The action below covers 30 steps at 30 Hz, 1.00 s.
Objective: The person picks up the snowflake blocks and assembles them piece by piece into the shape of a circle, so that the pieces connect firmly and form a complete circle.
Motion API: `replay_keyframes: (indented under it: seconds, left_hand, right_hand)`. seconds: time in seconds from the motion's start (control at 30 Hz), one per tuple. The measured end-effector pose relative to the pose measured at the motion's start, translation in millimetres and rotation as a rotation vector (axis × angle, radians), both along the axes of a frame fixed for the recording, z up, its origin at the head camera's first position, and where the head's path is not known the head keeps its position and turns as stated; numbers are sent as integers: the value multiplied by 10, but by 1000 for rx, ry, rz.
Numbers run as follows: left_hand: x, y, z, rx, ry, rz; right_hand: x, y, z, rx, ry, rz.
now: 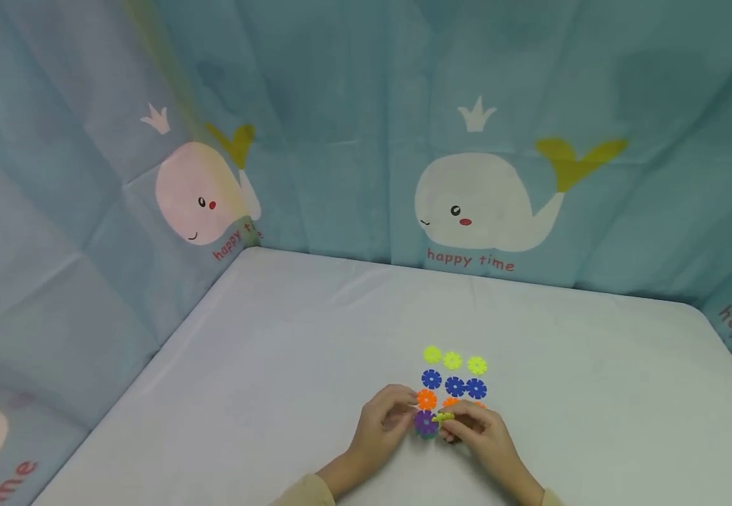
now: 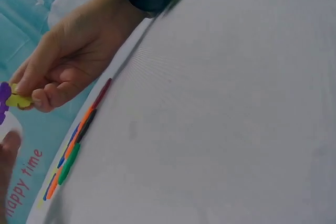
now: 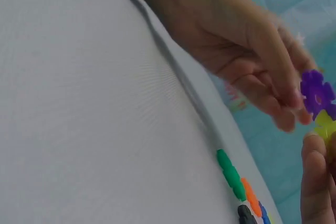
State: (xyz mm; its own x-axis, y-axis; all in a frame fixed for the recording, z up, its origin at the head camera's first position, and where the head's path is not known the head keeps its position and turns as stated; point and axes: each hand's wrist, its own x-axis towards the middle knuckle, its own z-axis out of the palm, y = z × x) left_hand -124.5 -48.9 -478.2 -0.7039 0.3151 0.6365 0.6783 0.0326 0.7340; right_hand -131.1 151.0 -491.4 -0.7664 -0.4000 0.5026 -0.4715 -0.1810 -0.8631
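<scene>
My left hand (image 1: pixel 375 429) pinches a purple flower-shaped interlocking disc (image 1: pixel 425 422) at its edge, thumb and forefinger against it. With thumb and forefinger, my right hand (image 1: pixel 482 439) holds a yellow disc (image 1: pixel 444 417), turned nearly edge-on in the head view. In the right wrist view the yellow disc (image 3: pixel 325 125) meets the rim of the purple disc (image 3: pixel 317 94); how far their slots engage, I cannot tell. Below the purple disc a green disc (image 1: pixel 428 435) peeks out on the table. Orange discs (image 1: pixel 426 399) lie just beyond, partly covered by my right hand.
Farther back on the white table (image 1: pixel 315 337) lie a row of blue discs (image 1: pixel 455 386) and a row of yellow discs (image 1: pixel 452 360). A black disc (image 3: pixel 245 214) lies near the green one in the right wrist view. Whale-printed blue curtains (image 1: pixel 341 197) surround the table.
</scene>
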Motion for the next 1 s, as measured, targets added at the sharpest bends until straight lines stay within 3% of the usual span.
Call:
replay_keyframes:
  seconds: [0.1, 0.17, 0.27, 0.37, 0.43, 0.57, 0.7, 0.87, 1.0]
  left_hand:
    - [6, -32, -21, 96, -336, -161]
    - [-18, -39, -80, 112, -510, -248]
    - [-49, -28, -156, 132, -635, -346]
    - [-56, -21, -186, 141, -672, -354]
    - [-60, -31, -197, 138, -675, -327]
    - [-74, -82, -178, 117, -688, -300]
    - [-71, -147, -162, 82, -685, -313]
    - [-32, -245, -180, 41, -657, -297]
    - [-9, -303, -163, 42, -604, -279]
  right_hand:
    - [8, -22, 1, 7, -23, -7]
    - [8, -38, -3, 28, -13, -16]
    - [5, -57, -20, 67, 33, -45]
    - [-3, -61, -53, 134, 122, -117]
    - [-14, -58, -81, 203, 223, -192]
    - [-36, -58, -84, 430, 451, -318]
    - [-18, -73, -54, 614, 609, -355]
    - [19, -105, -38, 651, 694, -339]
    - [21, -133, -23, 633, 631, -275]
